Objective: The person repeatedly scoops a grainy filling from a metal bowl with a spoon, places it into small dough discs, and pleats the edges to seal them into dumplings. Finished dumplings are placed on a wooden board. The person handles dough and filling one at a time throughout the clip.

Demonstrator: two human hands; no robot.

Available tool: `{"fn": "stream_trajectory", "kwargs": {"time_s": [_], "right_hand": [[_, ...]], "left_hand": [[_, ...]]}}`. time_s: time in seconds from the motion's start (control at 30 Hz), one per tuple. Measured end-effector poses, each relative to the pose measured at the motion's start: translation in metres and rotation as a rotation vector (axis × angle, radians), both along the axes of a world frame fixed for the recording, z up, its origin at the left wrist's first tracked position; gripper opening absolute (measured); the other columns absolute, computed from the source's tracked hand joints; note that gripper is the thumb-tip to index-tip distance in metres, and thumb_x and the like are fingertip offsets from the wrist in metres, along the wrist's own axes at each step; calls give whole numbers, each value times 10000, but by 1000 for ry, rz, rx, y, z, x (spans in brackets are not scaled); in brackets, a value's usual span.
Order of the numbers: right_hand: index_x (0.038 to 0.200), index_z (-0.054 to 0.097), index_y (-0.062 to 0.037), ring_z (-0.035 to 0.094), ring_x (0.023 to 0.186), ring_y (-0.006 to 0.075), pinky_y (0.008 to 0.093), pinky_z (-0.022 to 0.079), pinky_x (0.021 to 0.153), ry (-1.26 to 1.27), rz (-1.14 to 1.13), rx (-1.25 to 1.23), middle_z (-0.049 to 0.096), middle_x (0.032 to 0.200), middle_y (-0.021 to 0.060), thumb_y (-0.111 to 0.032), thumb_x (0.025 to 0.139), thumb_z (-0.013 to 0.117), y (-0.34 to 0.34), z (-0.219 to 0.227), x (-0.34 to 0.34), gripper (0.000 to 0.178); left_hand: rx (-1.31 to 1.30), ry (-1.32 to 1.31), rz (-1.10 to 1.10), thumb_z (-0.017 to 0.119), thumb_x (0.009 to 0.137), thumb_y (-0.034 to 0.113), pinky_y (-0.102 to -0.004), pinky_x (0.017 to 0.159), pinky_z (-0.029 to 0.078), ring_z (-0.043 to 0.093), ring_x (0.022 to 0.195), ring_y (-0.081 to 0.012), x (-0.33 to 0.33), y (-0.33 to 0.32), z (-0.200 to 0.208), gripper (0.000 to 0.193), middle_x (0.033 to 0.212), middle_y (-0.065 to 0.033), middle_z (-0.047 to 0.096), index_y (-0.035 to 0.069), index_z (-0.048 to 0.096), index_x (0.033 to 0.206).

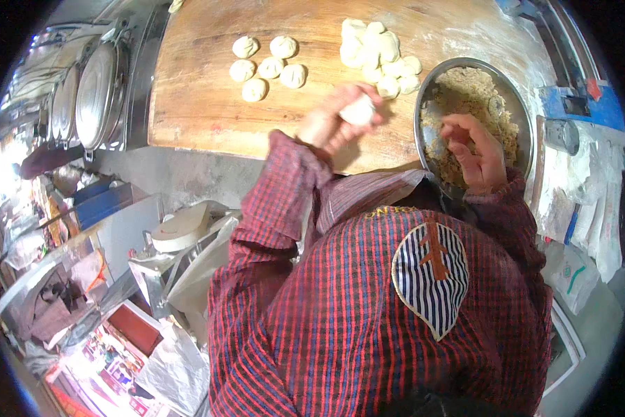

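On my left hand [324, 125] rests a pale round piece of dough [358, 110], held by the curled fingers above the near part of the wooden board [208, 118]. My right hand [478, 154] is over the near side of a steel bowl [532, 149] of crumbly filling [469, 87]. Its fingers are bent in toward the thumb; what they hold, if anything, I cannot make out. Several pleated buns [271, 67] sit in a group at the far left of the board. A heap of flat dough pieces [371, 47] lies beyond my left hand, next to the bowl.
Round metal lids [98, 94] stand along the left of the board. A small grey cup [562, 136] and hanging plastic bags [594, 208] are right of the bowl. Lower left, a white rounded object [180, 228] sits near metal fittings. White flour dusts the board's far right.
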State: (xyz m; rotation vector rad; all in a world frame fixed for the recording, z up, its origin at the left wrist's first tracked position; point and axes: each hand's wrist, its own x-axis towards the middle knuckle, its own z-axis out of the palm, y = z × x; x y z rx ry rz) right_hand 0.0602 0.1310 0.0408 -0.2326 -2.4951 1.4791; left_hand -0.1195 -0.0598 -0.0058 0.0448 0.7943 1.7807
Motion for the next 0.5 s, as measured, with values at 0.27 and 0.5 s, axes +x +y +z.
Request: {"fn": "stream_trajectory", "kwargs": {"time_s": [0.27,0.5], "right_hand": [[997,568,-21,610,733,257,318,479,655,-262,-39,140,597,841,130,-87,828,601,4,-29,47,185],[935,582,-24,614,755,310,353,477,642,-302,-114,100,604,845,139,-116,821,612,1,-29,43,149]], "left_hand": [[-308,564,341,469,927,146,-244,559,509,618,728,-162,-125,31,-48,243,1041,-109,588,36,493,1142],[-532,2248,-19,575,750,-1,-432,971,398,408,1184,-414,-130,70,-75,548,1309,-249,384,108,442,1270]]}}
